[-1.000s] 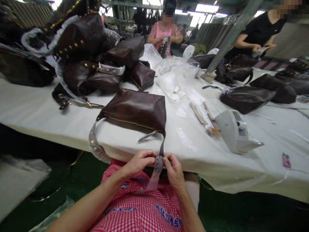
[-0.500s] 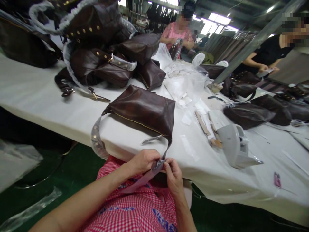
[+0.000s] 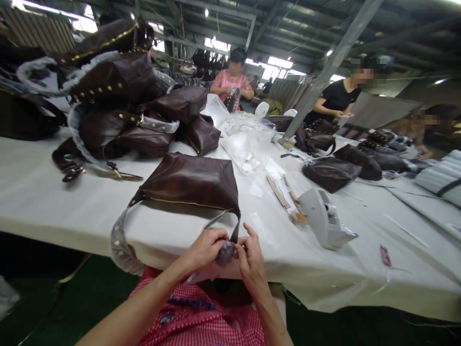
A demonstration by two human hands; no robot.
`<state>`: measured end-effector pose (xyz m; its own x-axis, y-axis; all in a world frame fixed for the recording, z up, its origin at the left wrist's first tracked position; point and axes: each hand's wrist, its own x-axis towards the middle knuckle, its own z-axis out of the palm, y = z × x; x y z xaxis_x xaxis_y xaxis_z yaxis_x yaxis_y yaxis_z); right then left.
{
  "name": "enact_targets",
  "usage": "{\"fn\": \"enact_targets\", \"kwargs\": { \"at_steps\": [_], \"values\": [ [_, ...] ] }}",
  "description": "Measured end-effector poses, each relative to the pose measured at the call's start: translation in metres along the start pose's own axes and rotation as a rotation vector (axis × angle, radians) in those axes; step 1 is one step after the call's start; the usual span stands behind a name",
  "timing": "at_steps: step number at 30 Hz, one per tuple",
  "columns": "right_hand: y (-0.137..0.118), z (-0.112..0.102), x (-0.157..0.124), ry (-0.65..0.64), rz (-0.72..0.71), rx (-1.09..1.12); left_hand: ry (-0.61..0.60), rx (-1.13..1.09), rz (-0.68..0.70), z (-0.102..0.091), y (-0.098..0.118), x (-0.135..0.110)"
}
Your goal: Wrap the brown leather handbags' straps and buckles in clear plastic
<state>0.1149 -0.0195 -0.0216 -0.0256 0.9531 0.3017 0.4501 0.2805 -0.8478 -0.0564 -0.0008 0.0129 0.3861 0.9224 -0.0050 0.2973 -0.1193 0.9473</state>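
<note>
A dark brown leather bag (image 3: 189, 182) lies flat on the white table (image 3: 54, 202) in front of me. Its strap (image 3: 120, 242) hangs over the table's near edge, wrapped in clear film, with brass studs showing. My left hand (image 3: 205, 247) and my right hand (image 3: 248, 257) meet at the strap's end (image 3: 226, 252), just below the table edge. Both hands pinch the film-wrapped strap end between fingers and thumb.
A heap of brown bags (image 3: 118, 105) stands at the back left. Clear plastic bags (image 3: 248, 139), paper tags and a grey tape dispenser (image 3: 324, 218) lie to the right. More bags (image 3: 331, 173) sit farther right. Other people (image 3: 230, 81) work at the far side.
My hands have risen slightly with the strap end and stayed pinched on it. The view has tilted upward, showing more of the roof.
</note>
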Motion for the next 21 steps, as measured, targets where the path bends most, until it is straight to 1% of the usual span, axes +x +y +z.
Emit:
{"fn": "enact_targets", "kwargs": {
  "at_steps": [2,4,5,6,9,11,13,16,21],
  "values": [
    [0.002,-0.004,0.008,-0.056,-0.001,0.049,-0.022,-0.002,0.004,0.002,-0.002,0.0],
    [0.004,-0.006,0.017,-0.141,0.053,0.154,-0.014,-0.017,0.007,0.003,-0.004,0.001],
    [0.005,-0.006,0.021,-0.163,0.1,0.225,0.0,-0.028,0.005,0.003,-0.005,0.002],
    [0.006,-0.006,0.025,-0.159,0.165,0.31,0.013,-0.04,0.001,0.003,-0.006,0.003],
    [0.01,-0.003,0.039,-0.06,0.414,0.586,0.005,-0.054,-0.004,0.003,-0.005,0.006],
    [0.012,-0.002,0.048,-0.056,0.529,0.699,-0.013,-0.034,0.001,0.002,-0.003,0.007],
    [0.011,-0.001,0.056,-0.131,0.563,0.725,0.003,0.003,0.012,0.0,0.0,0.007],
    [0.006,-0.002,0.061,-0.224,0.574,0.708,0.066,0.035,0.016,-0.003,0.002,0.006],
    [-0.011,0.002,0.05,-0.292,0.564,0.699,0.24,0.041,0.001,-0.008,0.003,0.01]
  ]
}}
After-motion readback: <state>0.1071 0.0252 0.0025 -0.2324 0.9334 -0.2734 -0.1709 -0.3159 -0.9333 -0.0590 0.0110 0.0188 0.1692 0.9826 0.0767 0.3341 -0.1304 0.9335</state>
